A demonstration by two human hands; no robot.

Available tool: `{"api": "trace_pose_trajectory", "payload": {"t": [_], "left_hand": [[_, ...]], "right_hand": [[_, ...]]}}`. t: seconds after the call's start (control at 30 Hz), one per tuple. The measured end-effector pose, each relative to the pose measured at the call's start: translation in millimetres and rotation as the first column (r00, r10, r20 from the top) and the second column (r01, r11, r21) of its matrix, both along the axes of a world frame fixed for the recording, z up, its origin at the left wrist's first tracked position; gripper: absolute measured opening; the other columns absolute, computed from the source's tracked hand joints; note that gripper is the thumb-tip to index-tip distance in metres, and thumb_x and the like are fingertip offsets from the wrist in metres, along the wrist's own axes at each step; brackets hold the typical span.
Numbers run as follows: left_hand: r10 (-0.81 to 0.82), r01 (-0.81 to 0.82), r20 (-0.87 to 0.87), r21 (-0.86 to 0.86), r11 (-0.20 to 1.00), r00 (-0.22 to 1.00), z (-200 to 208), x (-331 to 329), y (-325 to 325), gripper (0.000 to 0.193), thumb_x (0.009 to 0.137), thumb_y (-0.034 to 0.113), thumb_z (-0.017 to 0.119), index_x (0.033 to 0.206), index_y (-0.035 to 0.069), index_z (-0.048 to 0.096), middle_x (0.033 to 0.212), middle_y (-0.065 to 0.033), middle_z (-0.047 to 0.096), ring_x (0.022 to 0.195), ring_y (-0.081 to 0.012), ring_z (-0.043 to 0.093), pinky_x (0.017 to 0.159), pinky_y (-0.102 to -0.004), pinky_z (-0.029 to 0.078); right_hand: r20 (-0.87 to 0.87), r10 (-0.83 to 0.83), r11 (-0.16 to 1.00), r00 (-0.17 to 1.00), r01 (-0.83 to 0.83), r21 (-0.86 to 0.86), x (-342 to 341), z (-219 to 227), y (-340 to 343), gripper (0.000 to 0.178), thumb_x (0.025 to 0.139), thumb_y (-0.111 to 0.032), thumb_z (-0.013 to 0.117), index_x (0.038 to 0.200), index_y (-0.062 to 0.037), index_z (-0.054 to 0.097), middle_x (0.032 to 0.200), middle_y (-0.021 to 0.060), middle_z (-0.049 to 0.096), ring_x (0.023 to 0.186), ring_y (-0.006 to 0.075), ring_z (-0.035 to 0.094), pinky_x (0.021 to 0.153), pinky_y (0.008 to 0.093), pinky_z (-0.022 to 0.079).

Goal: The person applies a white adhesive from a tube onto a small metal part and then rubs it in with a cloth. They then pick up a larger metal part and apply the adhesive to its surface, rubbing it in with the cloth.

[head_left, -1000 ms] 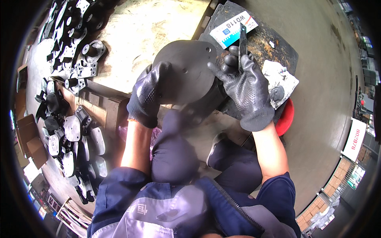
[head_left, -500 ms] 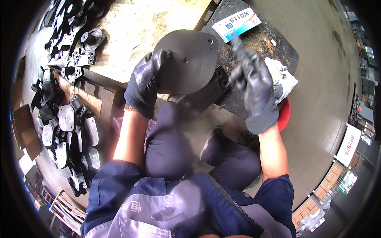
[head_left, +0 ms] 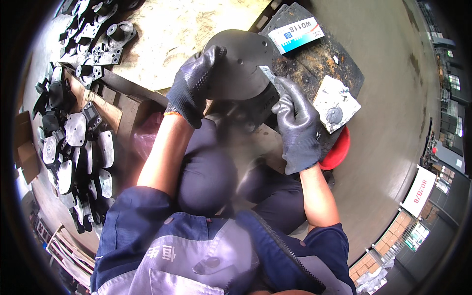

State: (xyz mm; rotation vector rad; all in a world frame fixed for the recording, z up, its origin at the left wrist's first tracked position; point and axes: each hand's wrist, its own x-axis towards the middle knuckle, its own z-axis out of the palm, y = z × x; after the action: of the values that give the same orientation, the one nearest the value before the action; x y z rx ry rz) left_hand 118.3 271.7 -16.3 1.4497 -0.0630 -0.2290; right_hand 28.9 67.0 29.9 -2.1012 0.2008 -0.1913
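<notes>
My left hand point(head_left: 194, 81), in a dark coated glove, grips a dark rounded metal plate point(head_left: 236, 78) at its left edge, thumb on the upper face. A few small holes pierce the plate. My right hand point(head_left: 295, 118), gloved alike, is closed on a small flat putty knife point(head_left: 270, 76). Pale grey paste coats the knife's end, which meets or hovers just over the plate's right side. Beside this hand lies a white board point(head_left: 341, 98) smeared with paste, bearing a grey blob point(head_left: 334, 116). Beneath the plate, a dark metal part point(head_left: 260, 110) is partly hidden.
A white and blue carton point(head_left: 296, 35) lies on the stained dark stand point(head_left: 314, 61). A red bowl point(head_left: 339, 150) is partly under the board. A pale wooden tabletop point(head_left: 172, 34) lies beyond my left hand. Several metal castings point(head_left: 76, 130) are piled at the left.
My right hand has come left and down from near the carton, bringing the putty knife to the plate. My left hand and the plate have shifted slightly right and away from me.
</notes>
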Motion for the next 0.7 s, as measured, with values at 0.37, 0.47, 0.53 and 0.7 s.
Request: {"api": "trace_pose_trajectory", "payload": {"t": [0.37,0.47,0.53,0.7], "left_hand": [[-0.075,-0.025,0.263,0.359,0.933,0.962,-0.2,3.7,-0.3,0.024,0.097,0.020,0.051,0.115,0.006,0.061,0.093,-0.0144,0.064,0.083,-0.0271,0.062,0.074,-0.0345,0.051],[-0.234,-0.177,0.561,0.582,0.794,0.794,3.8,4.1,5.1,0.021,0.099,0.017,0.050,0.113,0.009,0.063,0.090,-0.0147,0.064,0.080,-0.0281,0.062,0.072,-0.0343,0.052],[-0.128,-0.106,0.493,0.419,0.902,0.860,-6.9,2.4,4.6,0.022,0.098,0.016,0.050,0.115,0.010,0.062,0.090,-0.0146,0.064,0.079,-0.0282,0.062,0.071,-0.0342,0.052],[-0.175,-0.145,0.566,0.475,0.868,0.806,-9.2,2.2,4.2,0.025,0.097,0.011,0.051,0.121,0.012,0.059,0.091,-0.0146,0.064,0.080,-0.0290,0.063,0.070,-0.0346,0.053]], "right_hand": [[-0.238,-0.042,0.560,0.970,-0.174,-0.810,9.7,22.9,27.5,0.040,0.081,-0.016,0.063,0.121,-0.0207,0.062,0.082,0.0132,0.064,0.075,0.0319,0.063,0.068,0.0433,0.050],[-0.387,-0.213,0.509,0.897,-0.237,-0.828,7.9,12.6,30.7,0.036,0.078,-0.027,0.068,0.108,-0.0101,0.059,0.087,0.0133,0.065,0.084,0.0310,0.065,0.076,0.0429,0.050],[-0.388,-0.191,0.502,0.902,-0.249,-0.828,2.6,13.0,33.0,0.036,0.075,-0.029,0.070,0.101,-0.0079,0.058,0.088,0.0134,0.065,0.085,0.0307,0.065,0.078,0.0423,0.050],[-0.563,-0.249,0.582,0.788,-0.343,-0.738,11.8,17.0,37.3,0.038,0.073,-0.031,0.073,0.099,-0.0084,0.058,0.088,0.0123,0.066,0.088,0.0283,0.066,0.080,0.0382,0.050]]}}
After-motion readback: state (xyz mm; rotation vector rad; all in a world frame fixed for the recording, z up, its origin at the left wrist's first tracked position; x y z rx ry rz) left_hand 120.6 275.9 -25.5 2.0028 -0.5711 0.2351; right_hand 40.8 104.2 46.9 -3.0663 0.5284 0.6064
